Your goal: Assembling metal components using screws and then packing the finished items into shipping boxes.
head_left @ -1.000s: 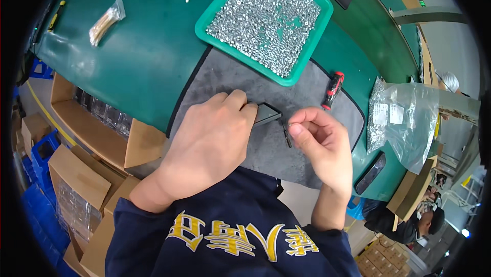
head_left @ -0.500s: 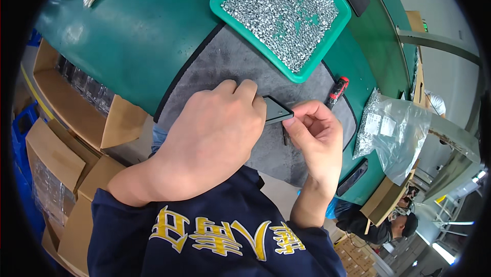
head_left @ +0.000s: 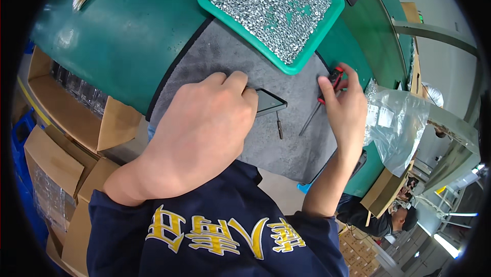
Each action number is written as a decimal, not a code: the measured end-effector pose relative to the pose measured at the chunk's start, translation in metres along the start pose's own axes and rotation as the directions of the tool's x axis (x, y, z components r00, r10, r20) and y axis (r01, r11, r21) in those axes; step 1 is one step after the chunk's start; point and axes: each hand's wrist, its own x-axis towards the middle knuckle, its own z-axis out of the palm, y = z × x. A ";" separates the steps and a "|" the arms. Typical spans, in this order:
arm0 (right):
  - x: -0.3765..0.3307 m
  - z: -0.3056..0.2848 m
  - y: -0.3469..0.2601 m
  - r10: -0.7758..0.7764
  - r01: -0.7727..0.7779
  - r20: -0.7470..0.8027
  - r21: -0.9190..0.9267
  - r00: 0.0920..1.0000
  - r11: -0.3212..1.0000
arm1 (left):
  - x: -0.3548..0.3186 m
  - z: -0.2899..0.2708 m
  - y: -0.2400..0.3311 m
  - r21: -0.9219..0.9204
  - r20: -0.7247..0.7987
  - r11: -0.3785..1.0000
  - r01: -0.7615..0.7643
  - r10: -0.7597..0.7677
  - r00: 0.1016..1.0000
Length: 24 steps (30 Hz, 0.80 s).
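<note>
Having left a dark framed panel point(head_left: 270, 103), the right hand point(head_left: 349, 106) has moved to a screwdriver point(head_left: 335, 78). From left: the left hand point(head_left: 204, 123) clamps the panel; just right of that grip, a small dark tool point(head_left: 280, 129) lies on gray cloth point(head_left: 217, 52); farther right, thumb and fingers clasp the screwdriver's handle.

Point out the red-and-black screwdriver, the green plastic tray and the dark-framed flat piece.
Red-and-black screwdriver point(head_left: 335, 77): head view, on its handle.
Green plastic tray point(head_left: 316, 37): head view, on its right-hand rim.
Dark-framed flat piece point(head_left: 269, 104): head view, on its flat face.
</note>
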 end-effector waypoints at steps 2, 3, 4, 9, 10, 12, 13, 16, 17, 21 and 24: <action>0.005 0.004 0.003 0.010 -0.015 0.075 0.062 0.997 0.998 | 0.000 0.002 0.000 0.003 -0.011 1.000 0.001 -0.001 1.000; 0.006 0.005 0.005 0.013 -0.023 0.115 0.093 0.993 0.995 | -0.001 0.003 0.000 0.004 -0.016 1.000 0.003 -0.003 1.000; 0.006 -0.004 0.000 0.023 -0.039 0.055 0.320 0.998 0.947 | -0.001 0.002 0.000 0.003 -0.016 1.000 0.011 -0.011 1.000; 0.003 -0.045 -0.015 -0.307 -0.032 0.014 0.998 0.952 -0.053 | 0.000 0.002 0.000 0.000 -0.015 1.000 -0.012 0.012 1.000; 0.000 -0.048 -0.027 -0.382 -0.045 -0.012 0.989 0.924 -0.141 | 0.000 0.001 0.000 -0.004 -0.019 1.000 -0.013 0.013 1.000; -0.001 -0.056 -0.035 -0.463 -0.091 0.003 0.982 0.887 -0.168 | -0.001 0.001 -0.001 -0.012 -0.030 1.000 -0.003 0.002 1.000; -0.003 -0.058 -0.037 -0.544 -0.140 0.014 0.972 0.839 -0.191 | -0.001 0.001 -0.001 -0.015 -0.036 1.000 0.003 -0.003 0.999; -0.013 -0.049 -0.057 -0.533 -0.065 -0.050 0.979 0.845 -0.195 | -0.001 0.002 0.000 -0.005 -0.029 1.000 0.002 -0.002 1.000; -0.016 -0.044 -0.064 -0.529 -0.028 -0.082 0.980 0.845 -0.196 | 0.000 0.002 0.000 0.000 -0.027 1.000 0.002 -0.002 1.000; -0.021 -0.035 -0.074 -0.497 0.020 -0.119 0.980 0.860 -0.199 | -0.001 0.003 0.000 0.009 -0.034 1.000 0.002 -0.002 0.999; -0.021 -0.032 -0.075 -0.466 0.031 -0.122 0.980 0.877 -0.198 | -0.001 0.003 0.000 0.012 -0.041 1.000 0.000 0.000 0.999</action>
